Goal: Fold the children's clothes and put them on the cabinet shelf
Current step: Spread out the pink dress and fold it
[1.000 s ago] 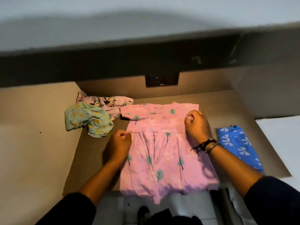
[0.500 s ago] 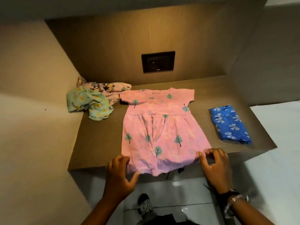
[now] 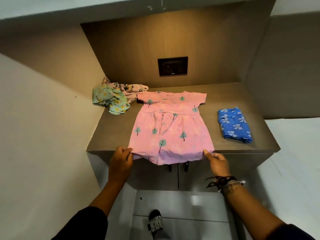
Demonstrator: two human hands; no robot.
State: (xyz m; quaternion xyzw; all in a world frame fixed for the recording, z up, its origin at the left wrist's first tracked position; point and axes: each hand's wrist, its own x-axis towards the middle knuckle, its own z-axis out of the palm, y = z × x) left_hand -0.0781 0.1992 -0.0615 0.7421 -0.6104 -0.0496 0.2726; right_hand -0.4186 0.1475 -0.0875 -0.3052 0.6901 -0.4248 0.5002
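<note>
Surface: brown cabinet shelf point(image 3: 242, 94), dark socket point(image 3: 172, 66) on far wall.
Left hand point(image 3: 121, 160): pinches pink dress point(image 3: 171, 129) hem's near-left corner.
Right hand point(image 3: 218, 162): pinches near-right corner.
Clothes: four; folded blue piece point(image 3: 233, 126) right, two crumpled garments point(image 3: 110, 99) far left.

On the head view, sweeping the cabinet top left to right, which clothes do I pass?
Green garment, crumpled → pink dress, spread flat → blue garment, folded. A pink cartoon-print piece lies partly under the green one, so I leave it out of the order.
</note>
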